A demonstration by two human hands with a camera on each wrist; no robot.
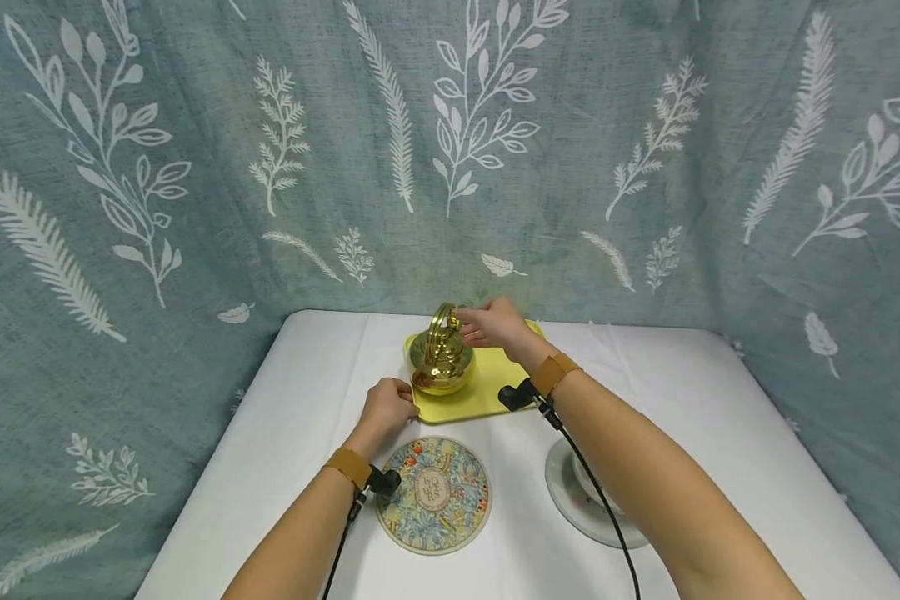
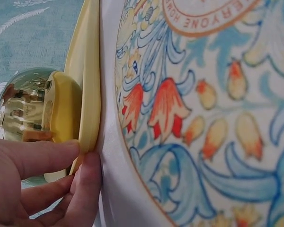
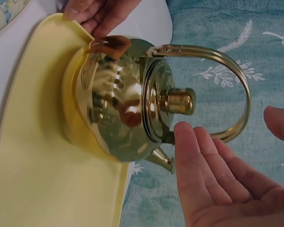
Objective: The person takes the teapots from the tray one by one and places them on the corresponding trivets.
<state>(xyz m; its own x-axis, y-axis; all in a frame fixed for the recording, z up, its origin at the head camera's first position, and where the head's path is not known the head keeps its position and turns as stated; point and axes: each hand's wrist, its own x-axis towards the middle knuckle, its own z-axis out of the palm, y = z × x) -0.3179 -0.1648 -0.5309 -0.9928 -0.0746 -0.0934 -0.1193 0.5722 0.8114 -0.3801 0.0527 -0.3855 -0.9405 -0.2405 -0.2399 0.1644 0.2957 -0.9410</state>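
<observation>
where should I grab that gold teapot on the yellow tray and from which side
Grip the gold teapot by its arched handle, coming down from above. The handle stands upright over the lid knob with open space under it for fingers; the round polished body looks slippery. The right hand is already beside it.

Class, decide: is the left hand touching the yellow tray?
Touching. In the left wrist view, the left hand pinches the yellow tray at its edge, thumb and fingers pressed against the rim.
</observation>
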